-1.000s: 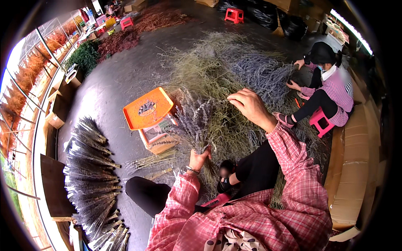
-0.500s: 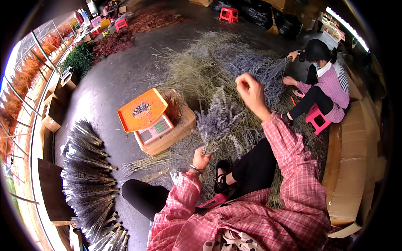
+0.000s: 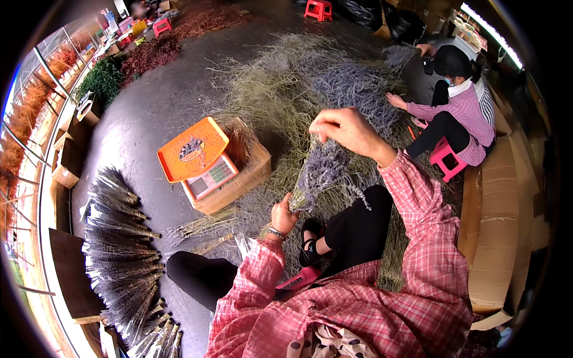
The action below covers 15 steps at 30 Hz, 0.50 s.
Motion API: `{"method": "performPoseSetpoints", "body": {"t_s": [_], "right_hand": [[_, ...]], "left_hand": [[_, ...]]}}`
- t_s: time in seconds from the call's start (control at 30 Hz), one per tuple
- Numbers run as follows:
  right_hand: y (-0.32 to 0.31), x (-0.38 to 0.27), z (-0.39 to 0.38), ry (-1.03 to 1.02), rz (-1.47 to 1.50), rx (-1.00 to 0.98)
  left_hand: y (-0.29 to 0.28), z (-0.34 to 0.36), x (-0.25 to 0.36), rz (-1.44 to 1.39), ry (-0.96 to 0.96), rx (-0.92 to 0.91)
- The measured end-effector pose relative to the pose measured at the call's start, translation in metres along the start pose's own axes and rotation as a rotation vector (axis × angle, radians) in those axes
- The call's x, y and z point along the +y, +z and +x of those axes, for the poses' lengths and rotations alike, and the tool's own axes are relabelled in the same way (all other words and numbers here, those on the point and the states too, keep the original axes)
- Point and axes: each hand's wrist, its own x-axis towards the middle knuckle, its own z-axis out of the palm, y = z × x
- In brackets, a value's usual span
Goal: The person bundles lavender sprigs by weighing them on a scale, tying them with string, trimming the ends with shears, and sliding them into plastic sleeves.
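Two bare hands work over one bunch of lavender (image 3: 325,170), seen from above. The left hand (image 3: 283,216), with beads at its wrist, has its fingers closed around the stems at the bunch's lower end; the purple heads fan up and to the right, above the person's lap. The right hand (image 3: 353,135) is raised at the bunch's top, its fingers bent downward; whether they pinch a stem, or how nearly they meet, cannot be told.

Beyond the hands, one large pile of dried stems (image 3: 253,92) spreads over the dark floor (image 3: 140,128), with purple heads gathered on its right side. Left of the bunch stands one cardboard box (image 3: 253,172) bearing one scale (image 3: 210,181), topped by one tilted orange tray (image 3: 179,166). At least two small sheaves of loose stems (image 3: 206,225) lie in front of the box.

Along the left, more than a dozen wrapped bundles (image 3: 122,250) overlap in one curved row; an exact count is not possible.

On the right, one co-worker (image 3: 480,122) sits on one pink stool (image 3: 444,156), one hand at the pile and the other raised with a sprig (image 3: 399,55). Two red stools (image 3: 318,10) stand farther back. At upper left are three heaps: one green (image 3: 100,79), one dark red (image 3: 149,61), one rust-coloured (image 3: 215,22).
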Motion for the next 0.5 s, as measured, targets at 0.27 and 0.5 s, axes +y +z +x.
{"method": "performPoseSetpoints", "body": {"t_s": [0.27,0.5], "right_hand": [[-0.092,-0.032,0.021,-0.276,-0.525,0.88],[-0.014,0.033,0.002,0.053,0.173,0.125]], "left_hand": [[0.001,-0.014,-0.022,-0.135,0.076,0.009],[-0.02,-0.008,0.018,-0.849,-0.33,-0.21]]}}
